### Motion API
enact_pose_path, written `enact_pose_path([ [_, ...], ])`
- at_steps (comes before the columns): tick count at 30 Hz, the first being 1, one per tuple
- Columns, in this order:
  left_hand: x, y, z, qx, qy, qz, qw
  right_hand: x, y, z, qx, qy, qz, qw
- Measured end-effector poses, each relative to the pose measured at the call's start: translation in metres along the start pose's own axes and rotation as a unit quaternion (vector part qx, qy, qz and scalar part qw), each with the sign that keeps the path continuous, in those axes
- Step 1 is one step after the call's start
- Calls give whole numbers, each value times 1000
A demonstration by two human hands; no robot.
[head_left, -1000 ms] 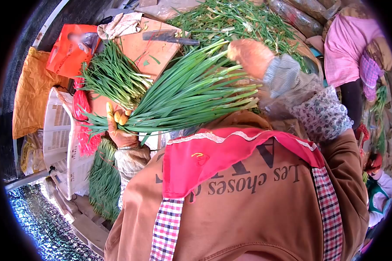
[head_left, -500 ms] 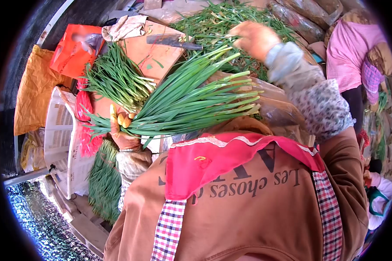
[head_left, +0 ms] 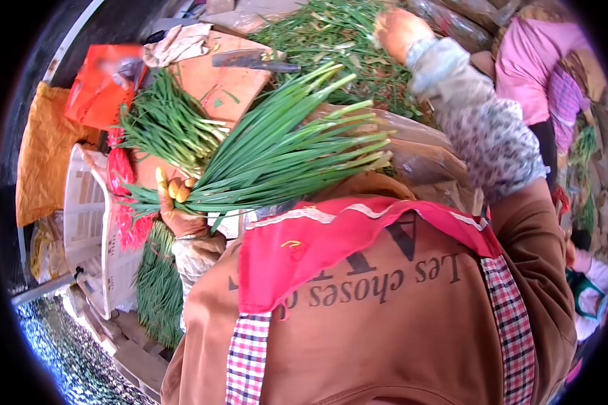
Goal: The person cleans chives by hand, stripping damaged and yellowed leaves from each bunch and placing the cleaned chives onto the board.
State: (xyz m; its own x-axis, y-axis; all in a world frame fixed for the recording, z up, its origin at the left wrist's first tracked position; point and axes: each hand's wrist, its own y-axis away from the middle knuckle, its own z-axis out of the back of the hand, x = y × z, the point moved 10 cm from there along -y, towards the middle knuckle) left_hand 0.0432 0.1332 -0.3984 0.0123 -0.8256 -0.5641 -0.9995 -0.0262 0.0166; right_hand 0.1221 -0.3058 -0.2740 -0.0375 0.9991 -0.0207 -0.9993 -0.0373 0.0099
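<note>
My left hand (head_left: 180, 206) is closed round the leaf end of a large bunch of long green stalks (head_left: 284, 152), whose pale ends fan out to the right. Yellow coverings show on its fingertips. At the top, my right hand (head_left: 402, 34) reaches to the edge of a loose pile of greens (head_left: 331, 34); its fingers are blurred, and whether they hold anything is unclear. A smaller bunch (head_left: 172, 125) lies beside an orange-brown board (head_left: 223, 84), which bears a dark-bladed knife (head_left: 253, 61).
Left are a red bag (head_left: 101, 91), an orange sack (head_left: 44, 152), red string (head_left: 120, 169) and a white crate (head_left: 88, 209). More greens (head_left: 159, 290) lie below my left hand. A cloth (head_left: 177, 44) rests by the board. Another person in pink (head_left: 530, 67) is at the upper right.
My right hand has moved up and away from the stalk ends to the loose pile. My left hand still grips the bunch. The whole view has shifted slightly.
</note>
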Motion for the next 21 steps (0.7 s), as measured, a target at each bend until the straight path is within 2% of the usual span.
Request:
enact_pose_path([
  [1, 0, 1, -6, 2, 2, 1, 1000, -21, 3, -19, 105, 144, 13, 984],
  [2, 0, 1, -6, -21, 0, -5, 1000, -36, 4, -29, -18, -9, 84, 996],
  [3, 0, 2, -3, -48, -2, -12, 999, -24, 27, -24, 19, -115, 62, 991],
  [4, 2, 1, -9, 1, 22, -1, 1000, 1, 50, -25, 62, -149, 139, 977],
  [5, 4, 2, -7, -12, 14, 0, 1000, 16, 73, -32, 179, -240, 78, 951],
  [6, 4, 3, -7, -26, 4, 0, 1000, 19, 89, -49, 255, -236, 28, 937],
  [7, 3, 3, -7, -37, -9, 2, 999, 18, 95, -64, 269, -200, 26, 942],
  [9, 4, 0, -5, -22, 6, 12, 1000, 21, 94, -68, 224, -220, 28, 949],
  [11, 3, -1, -2, -6, 3, 15, 1000, 6, 86, -65, 104, -360, 61, 925],
  [12, 2, 1, -6, -19, -15, 3, 1000, 6, 84, -29, 35, -314, 147, 937],
  [14, 3, 4, -10, -23, -12, 6, 1000, -91, 48, -20, -54, -155, -44, 985],
  [17, 2, 5, -6, -13, -19, 9, 1000, -154, 38, 8, 154, 19, -137, 978],
  [18, 1, 3, 3, -6, -22, 13, 1000, -163, 44, -6, 142, -156, -238, 948],
  [20, 1, 2, 0, -21, -28, 8, 999, -113, 68, -13, 73, -278, -278, 917],
  [21, 2, 7, -12, -45, -32, 0, 998, -75, 63, -45, 151, -339, -156, 915],
])
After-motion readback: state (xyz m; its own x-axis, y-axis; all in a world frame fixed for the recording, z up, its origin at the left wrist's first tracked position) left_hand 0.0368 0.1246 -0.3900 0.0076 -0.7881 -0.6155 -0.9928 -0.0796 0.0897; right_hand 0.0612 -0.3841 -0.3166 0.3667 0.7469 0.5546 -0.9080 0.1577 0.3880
